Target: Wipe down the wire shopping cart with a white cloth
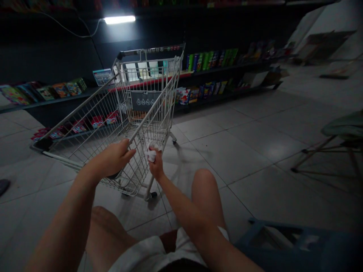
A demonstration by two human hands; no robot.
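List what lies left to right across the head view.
Colourful packages on the low shelf → left hand → right hand clutching a white cloth → upright green and blue packages on the back shelf → folding chair with a green seat

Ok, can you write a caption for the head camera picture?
Left hand on a shopping cart, right hand holding a white cloth at its side, near store shelves.

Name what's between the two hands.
Head view: the shopping cart's wire side lies between the left hand and the right hand, which holds a white cloth.
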